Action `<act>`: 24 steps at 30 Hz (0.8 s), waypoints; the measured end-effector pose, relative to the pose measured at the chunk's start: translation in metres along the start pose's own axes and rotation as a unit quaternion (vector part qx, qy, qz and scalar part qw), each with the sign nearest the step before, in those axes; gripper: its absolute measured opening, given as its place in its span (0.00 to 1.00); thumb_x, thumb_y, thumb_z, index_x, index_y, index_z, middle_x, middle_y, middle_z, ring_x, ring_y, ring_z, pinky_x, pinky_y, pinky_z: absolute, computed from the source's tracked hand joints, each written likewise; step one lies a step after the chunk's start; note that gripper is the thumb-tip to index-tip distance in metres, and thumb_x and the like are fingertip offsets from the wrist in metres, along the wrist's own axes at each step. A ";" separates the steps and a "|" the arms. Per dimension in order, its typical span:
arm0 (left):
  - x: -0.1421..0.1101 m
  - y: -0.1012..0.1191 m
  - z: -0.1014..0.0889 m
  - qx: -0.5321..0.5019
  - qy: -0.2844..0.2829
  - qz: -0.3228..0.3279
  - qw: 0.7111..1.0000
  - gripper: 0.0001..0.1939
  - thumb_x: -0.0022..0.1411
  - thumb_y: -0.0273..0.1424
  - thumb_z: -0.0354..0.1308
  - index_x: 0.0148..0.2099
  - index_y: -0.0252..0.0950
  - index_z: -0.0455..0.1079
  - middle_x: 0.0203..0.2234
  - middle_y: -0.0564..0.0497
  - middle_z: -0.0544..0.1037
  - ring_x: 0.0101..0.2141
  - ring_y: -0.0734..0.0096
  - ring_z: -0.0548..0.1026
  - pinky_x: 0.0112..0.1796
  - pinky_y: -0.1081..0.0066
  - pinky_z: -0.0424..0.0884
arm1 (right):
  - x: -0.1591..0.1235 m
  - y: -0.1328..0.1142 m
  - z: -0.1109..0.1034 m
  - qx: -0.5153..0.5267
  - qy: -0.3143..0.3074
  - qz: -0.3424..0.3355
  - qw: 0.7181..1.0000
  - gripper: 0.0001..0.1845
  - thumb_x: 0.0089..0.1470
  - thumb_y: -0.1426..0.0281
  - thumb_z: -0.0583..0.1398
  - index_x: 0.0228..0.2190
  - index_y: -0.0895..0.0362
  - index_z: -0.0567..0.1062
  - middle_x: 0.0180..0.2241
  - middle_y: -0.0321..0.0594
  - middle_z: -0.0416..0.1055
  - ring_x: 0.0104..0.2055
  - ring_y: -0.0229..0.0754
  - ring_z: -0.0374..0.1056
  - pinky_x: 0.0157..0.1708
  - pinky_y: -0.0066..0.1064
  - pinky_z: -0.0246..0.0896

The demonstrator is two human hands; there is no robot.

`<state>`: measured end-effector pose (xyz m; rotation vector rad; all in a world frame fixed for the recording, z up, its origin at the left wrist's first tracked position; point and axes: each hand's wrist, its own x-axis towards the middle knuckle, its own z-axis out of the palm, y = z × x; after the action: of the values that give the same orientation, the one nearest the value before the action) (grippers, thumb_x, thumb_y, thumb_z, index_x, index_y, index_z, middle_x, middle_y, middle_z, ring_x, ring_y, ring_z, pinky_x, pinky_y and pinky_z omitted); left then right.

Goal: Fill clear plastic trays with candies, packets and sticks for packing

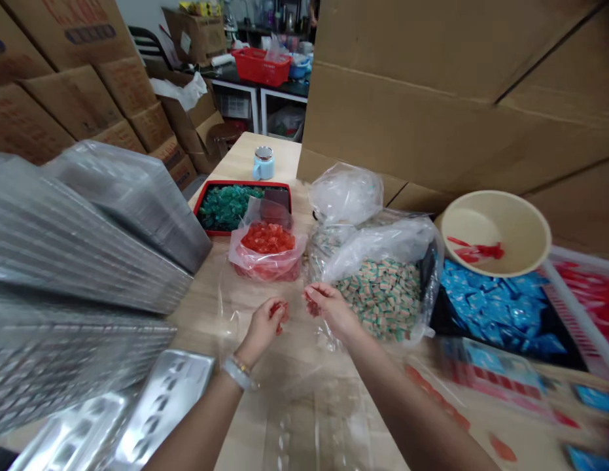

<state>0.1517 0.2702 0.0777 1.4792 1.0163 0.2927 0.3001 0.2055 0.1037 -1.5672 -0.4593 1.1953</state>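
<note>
My left hand [259,329] is closed around several small translucent red pieces [283,315], which poke out past the fingertips. Just across from it, my right hand [335,313] pinches more red pieces of the same sort. Both hands hover over the wooden table, a small gap between them. Beyond them stands an open clear plastic bag [245,267] full of loose red pieces [268,238]. To the right, by my right hand, a big clear bag [412,234] holds many small green-and-beige packets [382,294]. Clear plastic trays [314,425], hard to make out, lie below my hands.
Stacked clear trays [88,229] rise on the left. A red-rimmed tray [208,233] of green pieces and a blue mug [263,163] stand farther back. At right are a cream tub [500,222], blue packets [500,307] and a white basket [579,314]. Cardboard [432,111] walls the far side.
</note>
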 end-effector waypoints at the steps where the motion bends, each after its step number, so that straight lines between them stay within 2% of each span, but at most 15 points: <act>1: 0.004 -0.007 0.001 0.010 -0.009 -0.008 1.000 0.16 0.51 0.32 0.51 0.42 0.32 0.67 0.30 0.47 0.73 0.25 0.74 0.70 0.21 0.78 0.64 | -0.001 0.013 -0.001 -0.031 0.001 0.023 0.999 0.12 0.42 0.61 0.56 0.26 0.58 0.67 0.21 0.33 0.65 0.18 0.32 0.60 0.17 0.24 0.54; 5: 0.007 -0.010 -0.010 0.017 -0.059 -0.068 0.996 0.20 0.51 0.30 0.50 0.48 0.32 0.65 0.27 0.48 0.73 0.23 0.74 0.68 0.19 0.77 0.62 | -0.004 0.052 -0.003 -0.122 -0.006 0.058 0.991 0.05 0.38 0.71 0.57 0.23 0.58 0.70 0.14 0.30 0.61 0.18 0.33 0.58 0.19 0.24 0.54; 8: 0.000 -0.008 -0.019 0.003 -0.063 -0.083 0.995 0.23 0.53 0.31 0.48 0.52 0.31 0.62 0.25 0.51 0.72 0.19 0.77 0.65 0.19 0.77 0.62 | -0.012 0.067 -0.007 -0.129 -0.011 0.054 0.990 0.10 0.34 0.75 0.57 0.26 0.58 0.72 0.18 0.31 0.66 0.23 0.35 0.62 0.26 0.26 0.57; 12: -0.006 -0.021 -0.014 0.024 -0.058 -0.018 0.998 0.28 0.52 0.30 0.50 0.56 0.35 0.55 0.27 0.52 0.71 0.19 0.79 0.65 0.22 0.76 0.64 | -0.021 0.075 -0.011 -0.046 -0.033 0.070 0.996 0.18 0.31 0.75 0.59 0.32 0.57 0.72 0.28 0.34 0.70 0.31 0.39 0.66 0.34 0.31 0.59; 14: -0.007 -0.030 -0.008 0.052 -0.025 0.029 0.998 0.26 0.51 0.27 0.51 0.55 0.36 0.58 0.33 0.49 0.72 0.26 0.76 0.69 0.30 0.74 0.67 | -0.023 0.076 -0.012 0.025 -0.032 0.081 0.996 0.19 0.31 0.73 0.61 0.32 0.56 0.71 0.28 0.34 0.69 0.30 0.39 0.66 0.33 0.32 0.60; 17: -0.009 -0.037 -0.001 0.100 0.038 0.068 0.992 0.19 0.51 0.25 0.50 0.47 0.34 0.67 0.38 0.45 0.71 0.35 0.70 0.70 0.39 0.68 0.66 | -0.028 0.077 -0.014 0.081 -0.021 0.073 0.994 0.18 0.31 0.69 0.63 0.31 0.57 0.70 0.26 0.33 0.68 0.27 0.37 0.67 0.31 0.31 0.60; 20: -0.013 -0.033 0.003 0.131 0.071 0.081 0.985 0.15 0.53 0.25 0.48 0.43 0.33 0.69 0.37 0.44 0.72 0.37 0.67 0.70 0.42 0.65 0.65 | -0.036 0.073 -0.017 0.111 -0.017 0.057 0.992 0.18 0.31 0.66 0.65 0.28 0.57 0.68 0.25 0.32 0.68 0.27 0.37 0.67 0.30 0.30 0.60; 24: -0.022 -0.018 0.016 0.158 0.055 0.162 0.972 0.14 0.53 0.27 0.51 0.43 0.37 0.70 0.43 0.45 0.71 0.45 0.64 0.66 0.48 0.60 0.59 | -0.048 0.067 -0.017 0.148 0.003 0.060 0.987 0.19 0.30 0.65 0.66 0.27 0.57 0.68 0.25 0.33 0.69 0.28 0.38 0.68 0.31 0.30 0.61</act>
<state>0.1428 0.2409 0.0664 1.9416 0.9357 0.4679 0.2755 0.1346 0.0648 -1.3549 -0.1738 1.2853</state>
